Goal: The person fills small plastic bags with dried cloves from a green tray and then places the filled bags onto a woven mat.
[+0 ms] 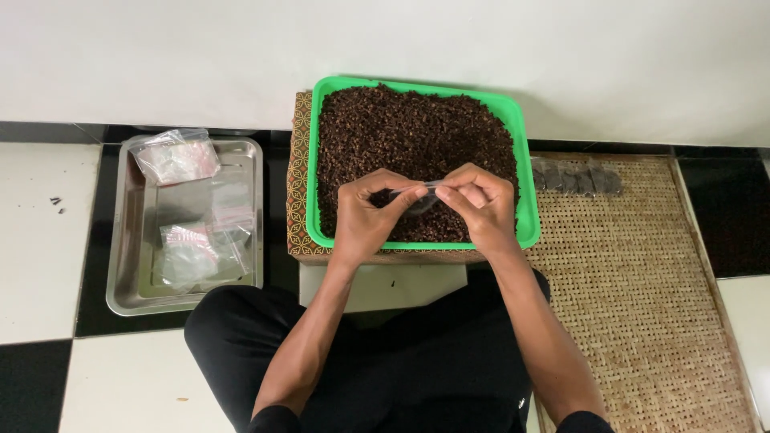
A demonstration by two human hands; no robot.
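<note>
A green plastic tray point(528, 228) heaped with dark brown dried cloves point(409, 136) stands in front of me on a patterned box point(299, 160). Over its near part, my left hand point(365, 216) and my right hand point(480, 204) meet. Together they pinch the top edge of a small clear plastic bag point(419, 200) with dark cloves inside it. The bag hangs between my fingertips, just above the heap.
A steel tray point(136, 281) at the left holds several clear plastic bags point(178, 156). A row of filled small bags point(576, 180) lies on a woven mat point(642, 281) at the right. The floor is black and white tile; a white wall stands behind.
</note>
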